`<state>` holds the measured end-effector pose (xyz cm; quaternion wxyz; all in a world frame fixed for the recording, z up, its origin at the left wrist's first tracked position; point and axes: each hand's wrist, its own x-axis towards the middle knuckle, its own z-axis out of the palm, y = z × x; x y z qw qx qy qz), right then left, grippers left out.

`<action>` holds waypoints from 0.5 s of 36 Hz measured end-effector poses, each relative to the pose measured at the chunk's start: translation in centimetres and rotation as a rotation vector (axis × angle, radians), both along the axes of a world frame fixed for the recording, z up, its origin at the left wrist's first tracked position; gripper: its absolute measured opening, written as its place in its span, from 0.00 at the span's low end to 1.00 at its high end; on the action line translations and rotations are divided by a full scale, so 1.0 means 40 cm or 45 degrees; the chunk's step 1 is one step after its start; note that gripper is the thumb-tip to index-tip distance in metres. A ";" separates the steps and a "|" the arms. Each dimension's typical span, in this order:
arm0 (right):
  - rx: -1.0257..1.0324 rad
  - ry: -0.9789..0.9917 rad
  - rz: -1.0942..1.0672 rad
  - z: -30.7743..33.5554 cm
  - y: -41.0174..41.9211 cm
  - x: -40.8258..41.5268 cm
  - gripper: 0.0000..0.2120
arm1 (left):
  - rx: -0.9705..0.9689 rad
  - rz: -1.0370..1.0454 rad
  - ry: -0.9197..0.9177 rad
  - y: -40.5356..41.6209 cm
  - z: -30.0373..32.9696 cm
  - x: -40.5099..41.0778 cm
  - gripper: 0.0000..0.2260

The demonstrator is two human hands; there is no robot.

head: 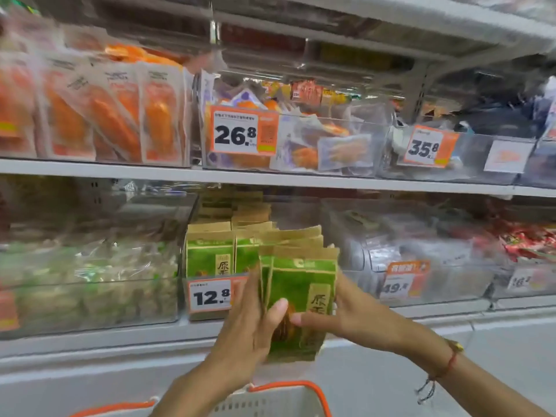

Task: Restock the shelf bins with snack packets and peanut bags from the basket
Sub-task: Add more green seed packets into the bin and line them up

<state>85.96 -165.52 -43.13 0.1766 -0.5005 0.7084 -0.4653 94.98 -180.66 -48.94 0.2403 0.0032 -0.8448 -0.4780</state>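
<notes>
Peanut bags (301,299), a squared-up green stack, sit clamped between the left hand (249,323) at nine o'clock and right hand (349,314) at three, thumbs across the front, apparently aligned to slot into the bin (207,314) at twelve, above the basket (288,398).

Upright green bags (210,254) filling bin's left, shelf edge (301,180) low overhead, price tag (209,297) fronting
</notes>
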 end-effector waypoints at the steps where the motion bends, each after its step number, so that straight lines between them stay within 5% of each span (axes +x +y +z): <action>1: -0.069 0.052 -0.036 0.013 0.008 -0.014 0.31 | -0.158 0.011 0.012 -0.013 0.011 -0.012 0.21; 4: -0.279 0.270 -0.147 0.037 0.025 -0.056 0.33 | -0.498 0.023 0.071 -0.034 0.074 -0.037 0.26; 10: -0.545 1.179 -0.505 0.043 0.025 -0.117 0.24 | -0.824 0.105 0.532 -0.071 0.151 -0.092 0.31; 14: -0.601 1.318 -0.555 0.023 0.001 -0.166 0.21 | -1.066 0.309 0.411 -0.110 0.156 -0.133 0.42; 18: -0.464 1.305 -0.642 -0.012 -0.038 -0.230 0.24 | -1.110 0.438 0.194 -0.169 0.132 -0.158 0.37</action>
